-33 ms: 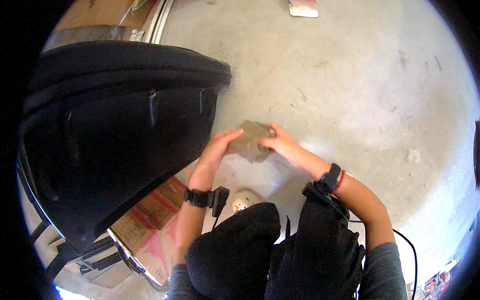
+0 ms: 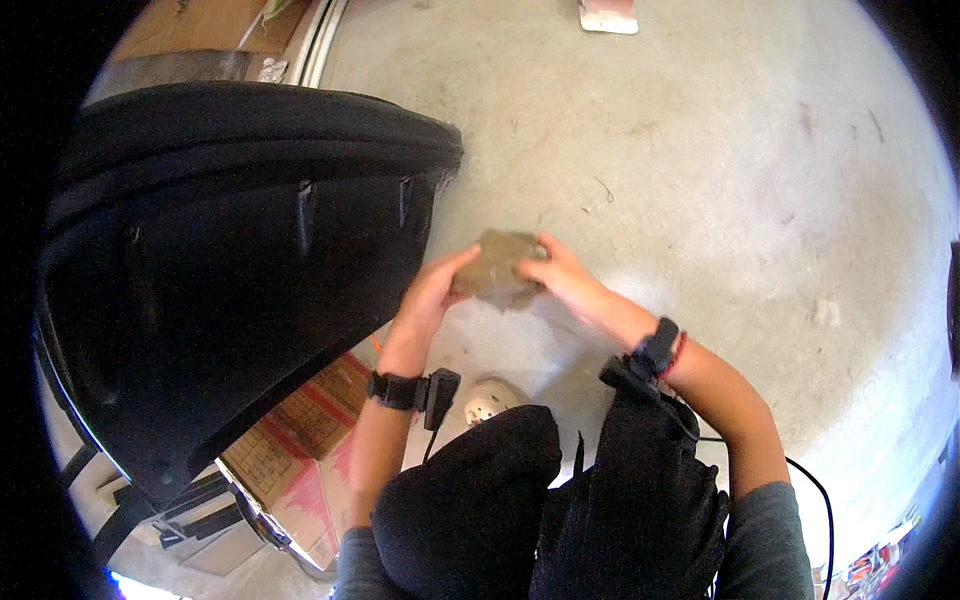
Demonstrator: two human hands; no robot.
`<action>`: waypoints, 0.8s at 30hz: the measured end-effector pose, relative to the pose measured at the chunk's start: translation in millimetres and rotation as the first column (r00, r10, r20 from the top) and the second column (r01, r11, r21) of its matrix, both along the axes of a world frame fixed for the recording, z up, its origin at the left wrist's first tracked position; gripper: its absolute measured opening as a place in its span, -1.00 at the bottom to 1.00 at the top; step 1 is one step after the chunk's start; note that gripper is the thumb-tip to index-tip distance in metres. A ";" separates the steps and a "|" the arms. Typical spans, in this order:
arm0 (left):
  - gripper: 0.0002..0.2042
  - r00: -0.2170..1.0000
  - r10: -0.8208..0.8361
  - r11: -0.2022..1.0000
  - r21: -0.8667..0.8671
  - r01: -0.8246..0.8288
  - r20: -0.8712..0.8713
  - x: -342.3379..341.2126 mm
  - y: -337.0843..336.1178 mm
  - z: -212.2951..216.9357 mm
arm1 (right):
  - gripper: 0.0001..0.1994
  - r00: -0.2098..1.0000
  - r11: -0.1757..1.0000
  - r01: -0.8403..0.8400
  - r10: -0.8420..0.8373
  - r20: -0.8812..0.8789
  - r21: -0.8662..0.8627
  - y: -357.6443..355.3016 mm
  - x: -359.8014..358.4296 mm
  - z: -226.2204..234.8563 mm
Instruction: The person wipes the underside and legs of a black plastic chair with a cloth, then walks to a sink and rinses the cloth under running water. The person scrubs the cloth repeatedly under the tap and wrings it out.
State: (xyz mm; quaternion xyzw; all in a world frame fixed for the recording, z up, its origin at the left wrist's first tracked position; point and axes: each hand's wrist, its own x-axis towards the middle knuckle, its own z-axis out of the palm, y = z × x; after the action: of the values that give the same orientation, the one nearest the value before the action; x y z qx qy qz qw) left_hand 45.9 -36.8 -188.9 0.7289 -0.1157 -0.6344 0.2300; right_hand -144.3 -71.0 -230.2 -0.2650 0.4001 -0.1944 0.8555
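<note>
1. the greyish-brown lump [image 2: 503,268] is held up between both hands, above the pale floor [image 2: 720,170] and in front of the knees; it is blurred, so whether it is cloth or something else is hard to make out.
2. the left hand [image 2: 437,288] grips its left side; the fingers underneath are mostly hidden and the edges smeared.
3. the right hand [image 2: 568,282] is clamped on its right side, thumb and one finger showing, the others out of sight.
4. a big black shell [image 2: 240,240] stands near the left hand, its left edge lost in the dark rim.
5. it partly covers a cardboard box [image 2: 312,415].
6. the dark-clad knee [image 2: 480,480] hides most of a cream, holed shoe [image 2: 488,401].
7. at the top, a pinkish plate-like piece [image 2: 608,14] is cut off.
</note>
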 end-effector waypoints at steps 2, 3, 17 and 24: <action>-0.70 0.962 0.229 0.969 -0.063 -0.240 -0.148 -2.3 -17.6 2.8 | -0.51 0.998 0.998 0.055 -0.055 0.002 0.021 -31.3 9.5 8.2; -0.70 0.915 0.340 0.928 -0.082 -0.364 -0.216 -0.3 -25.6 9.3 | -0.48 0.999 0.999 0.041 -0.041 -0.001 0.005 -48.6 15.6 18.6; -0.72 0.671 0.721 0.655 -0.145 -0.742 -0.175 -5.7 -71.8 2.1 | -0.70 0.868 0.943 0.235 -0.312 -0.387 -0.234 -98.4 105.8 -11.0; -0.77 0.599 0.779 0.589 -0.111 -0.800 -0.186 -2.8 -75.2 -50.3 | -0.70 0.705 0.933 0.002 -0.257 -0.661 -0.360 -114.6 112.8 -30.2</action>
State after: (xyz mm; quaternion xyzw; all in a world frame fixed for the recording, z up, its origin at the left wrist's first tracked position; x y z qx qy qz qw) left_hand 43.0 -112.0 -239.2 0.6411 0.1760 -0.4946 0.5598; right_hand -31.5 -185.6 -260.4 -0.4297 0.6723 -0.2049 0.5669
